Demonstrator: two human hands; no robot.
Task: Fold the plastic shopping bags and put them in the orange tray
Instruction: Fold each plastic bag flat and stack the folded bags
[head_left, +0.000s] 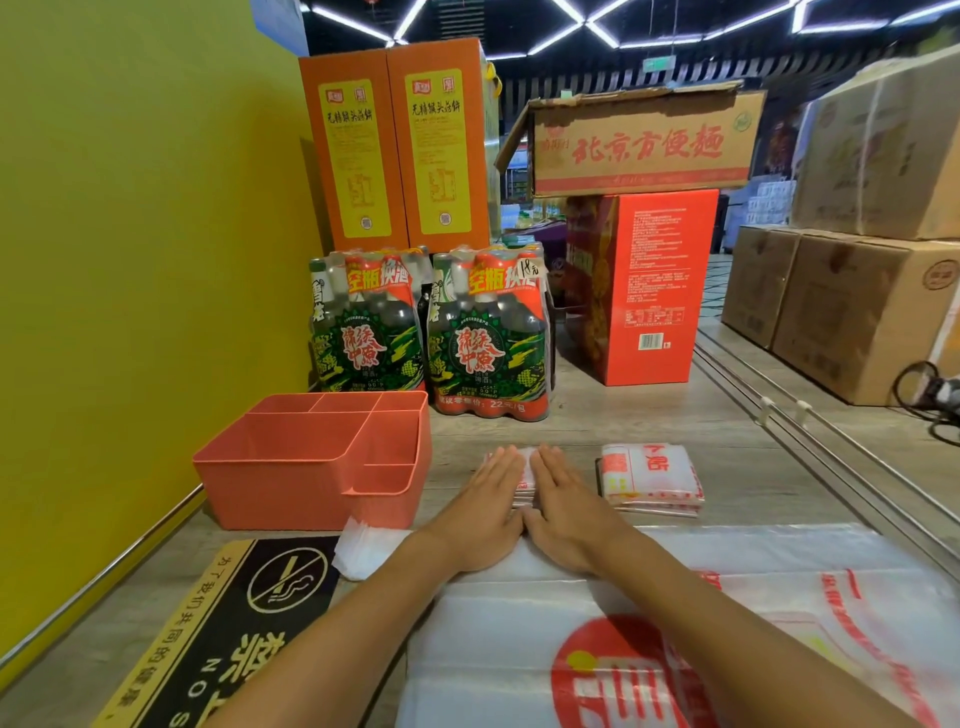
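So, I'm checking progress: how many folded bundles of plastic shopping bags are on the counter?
2. One folded white-and-red plastic bag bundle lies under both flat hands, beside the orange plastic tray. The other folded bundle sits to its right. None show inside the tray, though its walls hide some compartments.

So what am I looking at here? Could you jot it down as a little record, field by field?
place: shop counter beside a yellow wall
left hand: flat, pressing on a folded plastic bag
right hand: flat beside it, pressing the same bag
orange tray: left of the hands, its visible compartments hold nothing
second folded bag: lies right of the hands
unfolded bags: spread flat under the forearms
behind: two beer packs, stacked cartons
near left: no-smoking mat
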